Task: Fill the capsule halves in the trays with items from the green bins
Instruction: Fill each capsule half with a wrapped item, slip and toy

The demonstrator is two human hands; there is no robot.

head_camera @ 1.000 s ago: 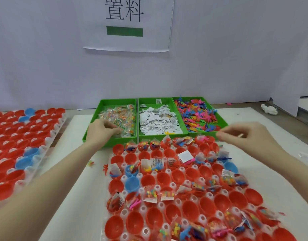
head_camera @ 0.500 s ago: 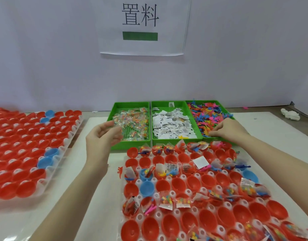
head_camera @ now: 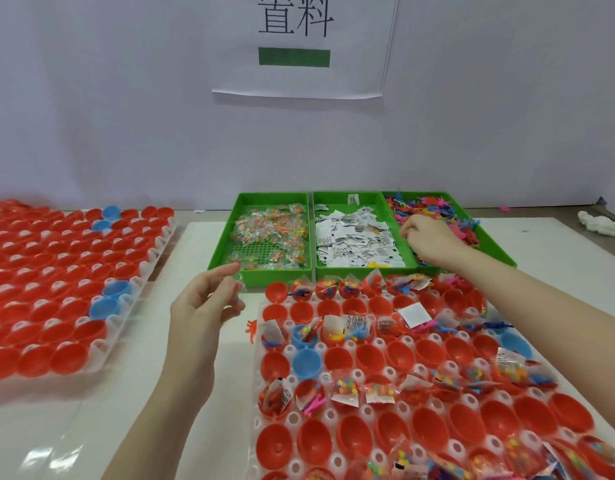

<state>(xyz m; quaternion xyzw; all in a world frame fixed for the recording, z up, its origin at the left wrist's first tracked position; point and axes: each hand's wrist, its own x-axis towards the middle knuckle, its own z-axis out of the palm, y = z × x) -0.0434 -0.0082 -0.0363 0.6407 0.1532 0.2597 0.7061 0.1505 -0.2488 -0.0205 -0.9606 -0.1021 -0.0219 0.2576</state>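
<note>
Three green bins stand side by side at the table's far edge: the left bin (head_camera: 230, 233) holds clear packets of coloured beads, the middle bin (head_camera: 349, 268) folded white slips, the right bin (head_camera: 500, 251) small coloured plastic figures. The right hand (head_camera: 425, 237) reaches into the right bin, fingers curled down among the figures; its fingertips are hidden, so whether it grasps one cannot be told. The left hand (head_camera: 204, 306) is raised between the left bin and the near tray (head_camera: 256, 403), palm turned inward, thumb and fingertips pinching what looks like a clear packet (head_camera: 239, 287), blurred and partly hidden by the fingers. The near tray holds red capsule halves and a few blue ones (head_camera: 306, 362); many in its upper and right rows hold packets, slips and figures, while others sit bare. Its lower edge is cut off. A second tray (head_camera: 101, 351) at left, cut off by the frame, carries bare halves. A paper sign (head_camera: 299, 46) hangs on the wall, its top cropped.
</note>
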